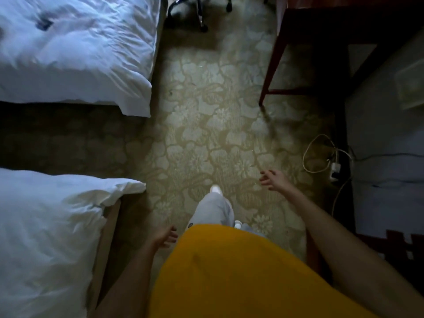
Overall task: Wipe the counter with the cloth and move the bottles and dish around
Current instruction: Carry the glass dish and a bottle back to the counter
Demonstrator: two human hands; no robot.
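Left hand (pixel 165 236) low, right hand (pixel 273 179) reaching forward — both hands loose, empty

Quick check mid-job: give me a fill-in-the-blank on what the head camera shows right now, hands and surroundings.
1. Both the left hand and the right hand hold ____.
2. The floor is covered by a carpet with a ____ pattern.
3. The two beds, far one and near one, lie on the person's ____ side.
4. The shirt is ____ in colour.

Missing words: nothing; floral; left; yellow
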